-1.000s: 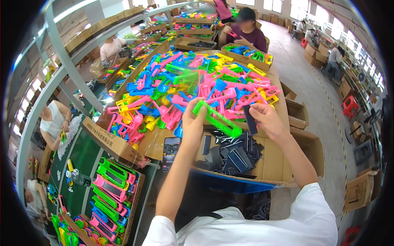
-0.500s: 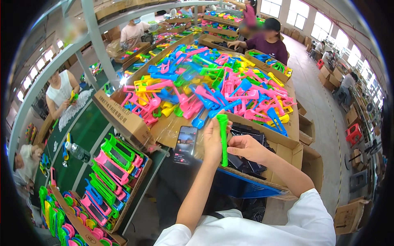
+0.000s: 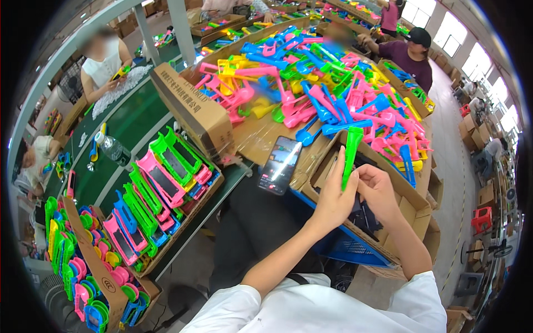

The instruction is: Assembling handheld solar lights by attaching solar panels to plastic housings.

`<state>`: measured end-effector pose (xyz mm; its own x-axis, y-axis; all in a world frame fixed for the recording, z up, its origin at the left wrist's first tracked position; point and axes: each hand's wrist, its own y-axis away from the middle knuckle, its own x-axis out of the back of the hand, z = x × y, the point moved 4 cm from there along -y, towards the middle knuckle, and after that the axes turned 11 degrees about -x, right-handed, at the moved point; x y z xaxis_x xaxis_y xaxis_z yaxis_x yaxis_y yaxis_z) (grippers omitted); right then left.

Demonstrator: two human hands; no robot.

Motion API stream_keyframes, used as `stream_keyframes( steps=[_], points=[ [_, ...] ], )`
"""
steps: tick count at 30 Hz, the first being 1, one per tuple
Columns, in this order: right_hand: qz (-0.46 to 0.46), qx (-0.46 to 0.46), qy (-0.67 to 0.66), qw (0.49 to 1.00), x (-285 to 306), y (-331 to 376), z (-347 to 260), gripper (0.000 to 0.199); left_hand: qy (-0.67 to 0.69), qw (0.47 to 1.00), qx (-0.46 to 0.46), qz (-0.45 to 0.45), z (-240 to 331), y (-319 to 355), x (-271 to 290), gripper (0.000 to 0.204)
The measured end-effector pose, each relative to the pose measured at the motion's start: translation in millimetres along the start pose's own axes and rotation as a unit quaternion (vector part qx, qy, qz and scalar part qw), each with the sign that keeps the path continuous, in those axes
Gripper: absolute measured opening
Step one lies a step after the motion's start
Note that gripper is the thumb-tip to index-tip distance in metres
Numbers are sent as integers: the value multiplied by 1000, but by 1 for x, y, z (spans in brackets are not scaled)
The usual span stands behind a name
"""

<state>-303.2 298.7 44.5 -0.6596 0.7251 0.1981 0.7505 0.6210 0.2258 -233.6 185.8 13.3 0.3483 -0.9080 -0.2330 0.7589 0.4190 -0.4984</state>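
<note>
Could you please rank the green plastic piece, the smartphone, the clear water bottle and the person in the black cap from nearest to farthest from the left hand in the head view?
From the left hand:
1. Green plastic piece: held upright at its fingers.
2. Smartphone: just to its left, on the table edge.
3. Clear water bottle: far left, on the green table.
4. Person in the black cap: across the pile, upper right.

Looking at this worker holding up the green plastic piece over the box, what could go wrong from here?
The left hand and right hand hold the green plastic piece upright by its lower end only, so it might slip into the cardboard box of dark parts below. The phone lies close to the tabletop's edge beside the left hand; a nudge could knock it off. The heap of coloured plastic parts crowds the box's edge, so pieces may slide in.
</note>
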Motion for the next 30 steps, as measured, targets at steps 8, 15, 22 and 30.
stream_keyframes(
  steps=[8,15,22,30],
  points=[
    [46,-24,-27,998,19,-3,-4,18,37,999,16,14,-3,1,-9,39],
    [146,25,-90,985,36,-1,-10,17,200,978,32,57,-23,7,-16,39],
    [107,11,-3,994,35,0,-10,16,252,966,56,25,-20,5,-19,40],
    [131,37,2,991,34,4,-9,17,218,974,64,-1,-22,6,-19,45]
  ],
)
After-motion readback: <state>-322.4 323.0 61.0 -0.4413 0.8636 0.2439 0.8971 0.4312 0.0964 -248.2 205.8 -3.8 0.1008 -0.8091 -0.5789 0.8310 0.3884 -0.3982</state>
